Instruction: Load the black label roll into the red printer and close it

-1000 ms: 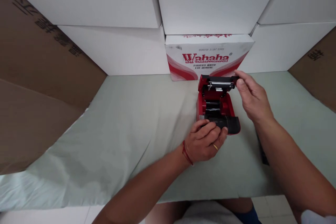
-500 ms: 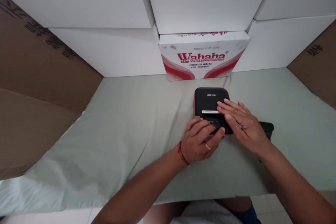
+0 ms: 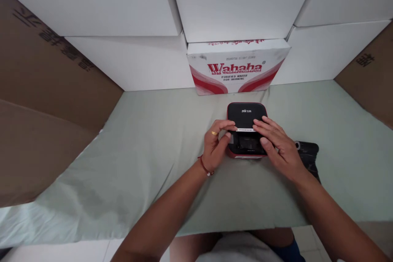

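Observation:
A small red-bodied label printer point(image 3: 245, 116) with a black lid stands on the cloth, its lid down. A white strip with small print runs along the lid's front edge, above a dark recess. My left hand point(image 3: 215, 141) is at the printer's left side, fingertips on the lid and thumb apart near the front. Across the lid's right side lies my right hand point(image 3: 278, 145), its fingers stretched out and thumb spread. A roll of black ribbon film point(image 3: 308, 150) rests to the right, partly behind my right wrist.
A pale green cloth point(image 3: 147, 143) covers the table. Behind the printer stands a white and red Wahaha water carton point(image 3: 238, 71), backed by stacked white boxes point(image 3: 129, 61). Brown cardboard panels flank the left point(image 3: 46, 90) and right point(image 3: 365, 82).
The printer's raised lid has come down, with my right hand flat on it. My left hand has moved from the front cover up to the left edge.

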Tool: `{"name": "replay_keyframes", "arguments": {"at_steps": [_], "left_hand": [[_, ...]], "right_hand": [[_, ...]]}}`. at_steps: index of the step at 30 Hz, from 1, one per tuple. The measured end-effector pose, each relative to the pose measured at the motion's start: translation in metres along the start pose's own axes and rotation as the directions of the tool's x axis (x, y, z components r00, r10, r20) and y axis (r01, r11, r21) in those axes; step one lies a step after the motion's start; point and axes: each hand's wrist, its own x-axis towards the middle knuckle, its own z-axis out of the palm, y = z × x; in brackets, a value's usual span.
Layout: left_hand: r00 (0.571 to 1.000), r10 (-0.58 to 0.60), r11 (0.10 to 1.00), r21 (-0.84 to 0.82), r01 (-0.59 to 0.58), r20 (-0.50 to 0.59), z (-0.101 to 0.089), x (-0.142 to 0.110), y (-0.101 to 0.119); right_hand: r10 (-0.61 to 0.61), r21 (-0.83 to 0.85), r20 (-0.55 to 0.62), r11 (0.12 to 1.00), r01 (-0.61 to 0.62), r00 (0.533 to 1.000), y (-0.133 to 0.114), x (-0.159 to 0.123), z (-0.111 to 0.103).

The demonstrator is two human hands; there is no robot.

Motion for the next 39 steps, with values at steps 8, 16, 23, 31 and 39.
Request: {"name": "replay_keyframes", "arguments": {"at_steps": [8, 16, 23, 31, 39], "left_hand": [[0.953, -0.261, 0.946, -0.158, 0.285, 0.156, -0.013, 0.007, -0.043], [0.901, -0.258, 0.842, -0.377, 0.386, 0.349, -0.011, 0.007, -0.046], [0.919, -0.252, 0.902, -0.27, 0.336, 0.304, -0.006, 0.007, -0.05], [0.928, -0.247, 0.901, -0.286, 0.325, 0.279, -0.003, 0.005, -0.068], [0.925, -0.292, 0.86, -0.358, 0.365, 0.242, 0.001, 0.006, -0.075]], "right_hand": [[-0.187, -0.138, -0.149, 0.976, 0.167, 0.971, -0.024, -0.033, 0.001], [-0.214, -0.133, -0.165, 0.972, 0.193, 0.963, -0.023, -0.036, 0.004], [-0.112, -0.007, -0.059, 0.994, 0.112, 0.992, -0.028, -0.003, -0.021], [0.369, -0.654, 0.405, 0.757, -0.017, 0.836, -0.033, 0.104, -0.018], [0.492, -0.804, 0.453, 0.586, 0.101, 0.744, -0.036, 0.122, 0.019]]}}
